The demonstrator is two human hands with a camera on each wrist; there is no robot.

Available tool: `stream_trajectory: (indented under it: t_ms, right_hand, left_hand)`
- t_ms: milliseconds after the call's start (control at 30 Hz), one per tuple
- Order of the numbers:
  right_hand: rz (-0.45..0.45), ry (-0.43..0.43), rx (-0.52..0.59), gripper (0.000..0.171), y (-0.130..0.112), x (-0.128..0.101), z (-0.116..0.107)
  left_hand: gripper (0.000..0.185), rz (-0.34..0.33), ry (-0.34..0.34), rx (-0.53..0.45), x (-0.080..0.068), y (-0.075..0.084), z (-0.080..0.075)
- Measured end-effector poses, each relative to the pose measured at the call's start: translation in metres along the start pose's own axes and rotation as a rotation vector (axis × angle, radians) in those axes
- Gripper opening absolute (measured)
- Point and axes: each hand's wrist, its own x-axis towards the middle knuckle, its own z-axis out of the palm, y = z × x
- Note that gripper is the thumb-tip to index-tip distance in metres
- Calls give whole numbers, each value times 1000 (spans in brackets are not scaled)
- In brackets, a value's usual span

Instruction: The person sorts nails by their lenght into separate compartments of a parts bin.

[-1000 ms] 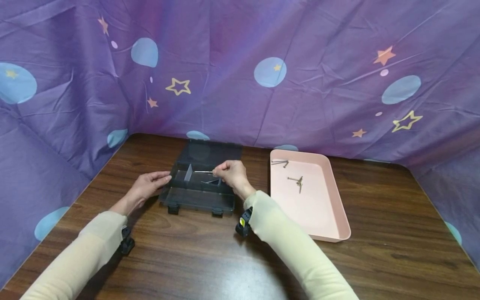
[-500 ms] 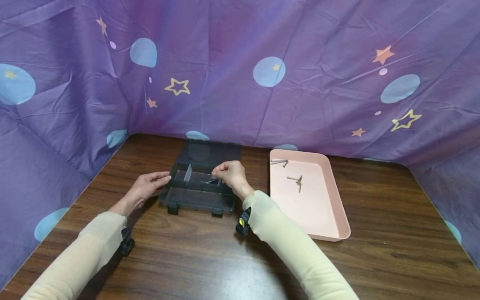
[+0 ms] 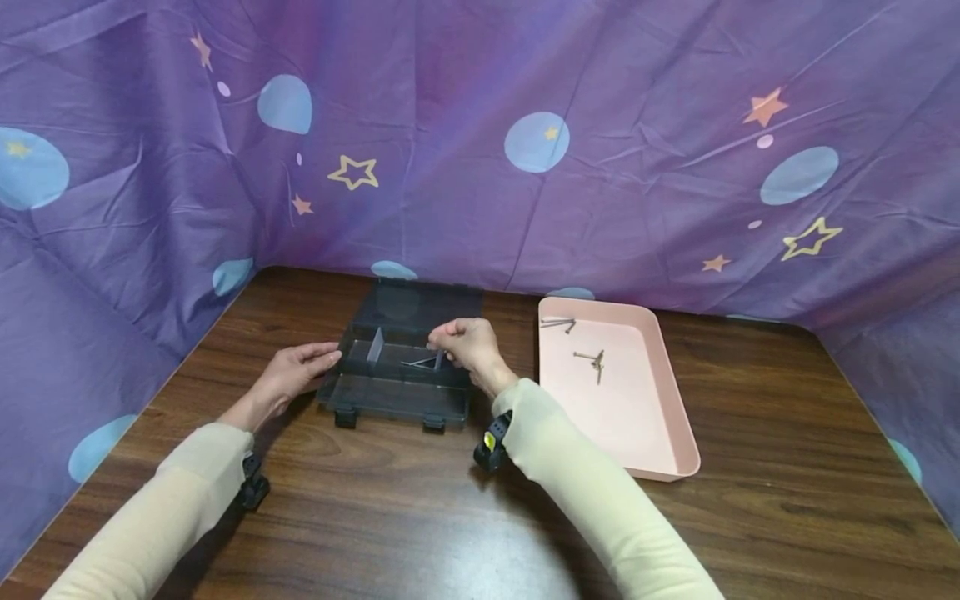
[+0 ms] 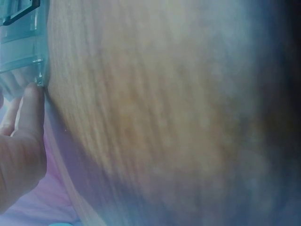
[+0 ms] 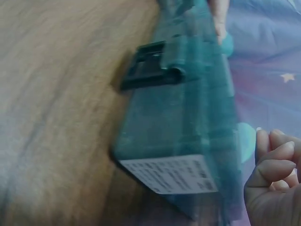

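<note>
Screws, thin and grey metal (image 3: pixel 420 362), lie in the right-hand compartment of the dark, see-through plastic organiser box (image 3: pixel 393 392), directly beneath the fingertips of the right hand (image 3: pixel 467 343). That hand hangs over the back row of the box with its fingers curled in; from the right wrist view the knuckles are folded close, and I can't make out anything held between them, though the fingertips themselves are hidden from me. The left hand (image 3: pixel 296 371) lies flat with straight fingers, its tips touching the box's left wall, steadying it; the left wrist view shows a fingertip (image 4: pixel 33 101) against the clear corner of the box (image 4: pixel 21 42). The box's lid stands open behind the right hand, and a pale upright divider (image 3: pixel 375 344) sits to the left of the fingers, between the two hands.

To the right of the right hand, just beside the box on the brown wooden table (image 3: pixel 420 517), is a shallow pink plastic tray (image 3: pixel 678 417) with a few more screws: a pair near its back corner (image 3: pixel 558 323) and a crossed pair further in (image 3: pixel 594 361).

By my reading, the step in hand is the dropping-off of a screw into the compartment. The next move would call for the right hand to swing out to the tray and pinch one slim screw off its flat floor, which wants a fine fingertip grip, while the left keeps the box from sliding
</note>
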Motion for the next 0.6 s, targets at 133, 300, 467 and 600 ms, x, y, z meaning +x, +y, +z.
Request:
stream_trajectory:
  t_ms: [133,300,467,600]
  right_hand:
    - [12,10,73,10,-8,0,-10]
    - [9,42,160,13,-20,2,-27]
    - [-3,90,200,5,-28,5,-51]
    - [-14,134,242,10,-29,8,-73]
  left_hand:
    - [57,-1,2,5,0,1,1]
    - [57,2,3,11,-1,0,0]
    - [57,6,4,24,-1,0,0]
    - [58,3,5,21,1,0,0]
